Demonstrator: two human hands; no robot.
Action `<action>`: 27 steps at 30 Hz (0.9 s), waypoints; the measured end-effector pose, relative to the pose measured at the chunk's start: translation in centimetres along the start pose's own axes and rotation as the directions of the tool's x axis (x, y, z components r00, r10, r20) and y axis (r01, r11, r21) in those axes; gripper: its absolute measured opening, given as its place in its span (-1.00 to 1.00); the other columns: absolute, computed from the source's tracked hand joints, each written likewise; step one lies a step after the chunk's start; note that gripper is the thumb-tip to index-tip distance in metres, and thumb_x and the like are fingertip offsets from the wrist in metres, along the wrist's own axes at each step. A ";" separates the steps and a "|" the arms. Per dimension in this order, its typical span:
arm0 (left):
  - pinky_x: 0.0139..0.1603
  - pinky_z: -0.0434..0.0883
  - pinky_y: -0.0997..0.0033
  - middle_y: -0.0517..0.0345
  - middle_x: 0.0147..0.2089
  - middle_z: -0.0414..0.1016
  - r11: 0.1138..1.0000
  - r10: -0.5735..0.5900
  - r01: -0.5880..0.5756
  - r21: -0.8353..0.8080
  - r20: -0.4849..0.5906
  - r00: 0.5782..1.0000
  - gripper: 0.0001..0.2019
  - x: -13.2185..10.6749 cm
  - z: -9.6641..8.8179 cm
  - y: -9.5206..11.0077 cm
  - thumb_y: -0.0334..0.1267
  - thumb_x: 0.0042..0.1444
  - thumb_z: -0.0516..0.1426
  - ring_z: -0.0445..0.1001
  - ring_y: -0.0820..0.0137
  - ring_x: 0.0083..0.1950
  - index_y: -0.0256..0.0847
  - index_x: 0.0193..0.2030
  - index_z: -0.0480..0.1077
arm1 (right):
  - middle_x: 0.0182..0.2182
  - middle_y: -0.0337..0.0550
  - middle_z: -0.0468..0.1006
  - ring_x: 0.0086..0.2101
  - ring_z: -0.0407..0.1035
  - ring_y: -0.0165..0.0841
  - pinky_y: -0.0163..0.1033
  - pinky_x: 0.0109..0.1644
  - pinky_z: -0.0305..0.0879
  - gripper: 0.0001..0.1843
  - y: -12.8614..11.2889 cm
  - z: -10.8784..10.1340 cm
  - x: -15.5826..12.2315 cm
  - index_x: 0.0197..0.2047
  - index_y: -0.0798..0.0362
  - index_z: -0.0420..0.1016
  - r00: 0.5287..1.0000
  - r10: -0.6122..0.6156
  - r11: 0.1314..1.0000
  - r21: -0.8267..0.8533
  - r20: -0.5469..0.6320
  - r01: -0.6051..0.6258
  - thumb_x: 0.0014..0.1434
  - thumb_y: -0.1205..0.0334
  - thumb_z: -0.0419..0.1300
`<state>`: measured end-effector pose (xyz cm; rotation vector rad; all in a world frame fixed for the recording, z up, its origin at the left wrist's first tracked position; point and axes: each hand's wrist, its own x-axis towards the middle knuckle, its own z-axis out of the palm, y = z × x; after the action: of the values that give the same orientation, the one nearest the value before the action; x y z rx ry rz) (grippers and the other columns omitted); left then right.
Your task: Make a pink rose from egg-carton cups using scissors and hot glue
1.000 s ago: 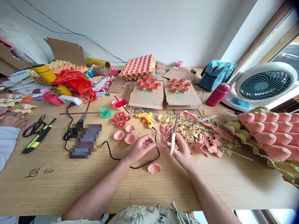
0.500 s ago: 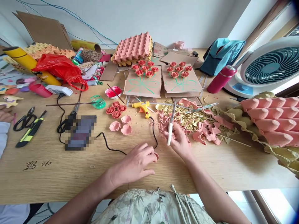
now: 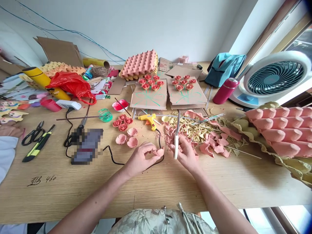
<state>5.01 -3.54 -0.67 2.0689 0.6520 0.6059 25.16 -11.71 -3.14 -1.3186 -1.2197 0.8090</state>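
Between the thumb and fingers of my left hand (image 3: pixel 140 158) is a small pink egg-carton cup (image 3: pixel 160 152). My right hand (image 3: pixel 187 154) is wrapped round white-handled scissors (image 3: pixel 176 143), their blades pointing away from me. Left of the hands sit three pink cut cups (image 3: pixel 132 142), with several red carton roses (image 3: pixel 123 122) just behind them. A yellow glue gun (image 3: pixel 149 121) lies beyond my left hand, its black cord running under that hand. Pink and yellow carton scraps (image 3: pixel 195 130) are heaped past my right hand.
Two cardboard panels (image 3: pixel 149 101) bearing red roses and green stems lie at the back. Pink egg trays (image 3: pixel 282 130) and a fan (image 3: pixel 273 79) stand right. A phone (image 3: pixel 87 146), black scissors (image 3: pixel 35 134) and a cutter knife (image 3: pixel 38 144) lie left. Another person's hand (image 3: pixel 12 130) rests at the left edge.
My left hand has lifted the pink cup off the table and turned it into clearer sight, nearer the scissors. The right hand still holds the scissors. The camera view has tilted slightly upward.
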 end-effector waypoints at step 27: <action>-0.22 0.25 0.41 0.23 -0.44 0.36 0.760 -0.230 0.293 -0.580 0.182 0.956 -0.62 1.3 0.5 -2.2 0.01 0.08 0.32 0.30 0.46 -0.35 -0.25 -0.44 0.33 | -0.17 -0.18 0.57 -0.20 0.43 -0.29 -0.19 -0.06 0.34 -0.66 0.7 1.2 0.2 -0.08 -0.09 0.43 0.986 0.124 0.947 0.285 0.113 -0.152 0.13 0.11 0.41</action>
<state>5.79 -1.96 -2.51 1.3650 0.5806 0.4630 24.19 -11.13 -4.00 -1.1414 -1.0395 1.1184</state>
